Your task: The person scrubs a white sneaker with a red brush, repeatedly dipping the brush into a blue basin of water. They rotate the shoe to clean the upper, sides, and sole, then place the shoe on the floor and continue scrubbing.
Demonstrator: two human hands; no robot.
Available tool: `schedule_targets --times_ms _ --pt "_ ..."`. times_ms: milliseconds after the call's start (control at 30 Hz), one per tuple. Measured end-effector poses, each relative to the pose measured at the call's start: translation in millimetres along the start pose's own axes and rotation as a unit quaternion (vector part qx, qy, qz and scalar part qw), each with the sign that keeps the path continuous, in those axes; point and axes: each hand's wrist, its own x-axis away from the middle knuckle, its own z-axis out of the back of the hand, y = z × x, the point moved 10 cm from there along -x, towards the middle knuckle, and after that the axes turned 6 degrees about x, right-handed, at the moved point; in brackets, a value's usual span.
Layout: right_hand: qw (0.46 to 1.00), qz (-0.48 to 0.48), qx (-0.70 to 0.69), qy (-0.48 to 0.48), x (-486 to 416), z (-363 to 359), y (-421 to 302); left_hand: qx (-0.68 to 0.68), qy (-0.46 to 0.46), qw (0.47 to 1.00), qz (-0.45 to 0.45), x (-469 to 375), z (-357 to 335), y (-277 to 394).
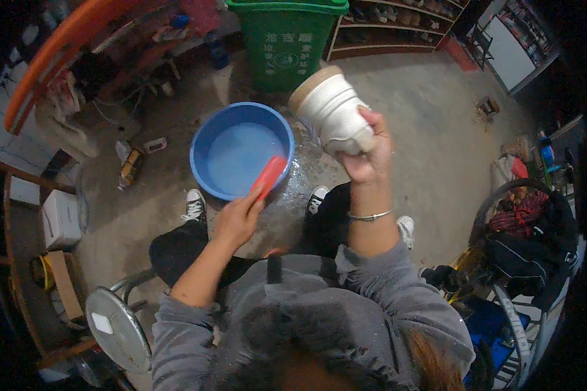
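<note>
My left hand [239, 217] is closed around a red brush [271, 176], blurred, over the near right rim of a blue plastic basin [199, 171]. Cloudy water [242, 151] lies in the basin, which stands on the floor. In my right hand [374, 156] is a white shoe [335, 110] with a tan sole [315, 88], raised to the right of the basin. The brush and the shoe are apart. The bristles cannot be made out.
A green bin [286, 49] stands beyond the basin, beside a shoe rack [391, 46]. Wet floor [293, 195] shows between my feet. A round metal stool [117, 327] is at the lower left. At the right are a bag [513, 259] and a white sneaker [405, 229].
</note>
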Motion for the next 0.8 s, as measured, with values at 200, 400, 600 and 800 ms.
schedule_targets --times_ms 200,400,600,800 --pt "0.996 0.048 0.051 -0.050 0 -6 8 0.156 0.090 0.982 -0.062 -65 66 73" --pt "0.996 0.052 0.030 -0.059 -6 -19 1 0.066 0.064 0.991 -0.097 -40 35 66" --pt "0.998 0.032 0.018 -0.047 -5 -16 -9 0.075 0.064 0.995 -0.029 -38 44 47" --pt "0.987 0.091 0.124 -0.049 -8 -15 -12 0.094 0.125 0.980 -0.123 -67 86 95"
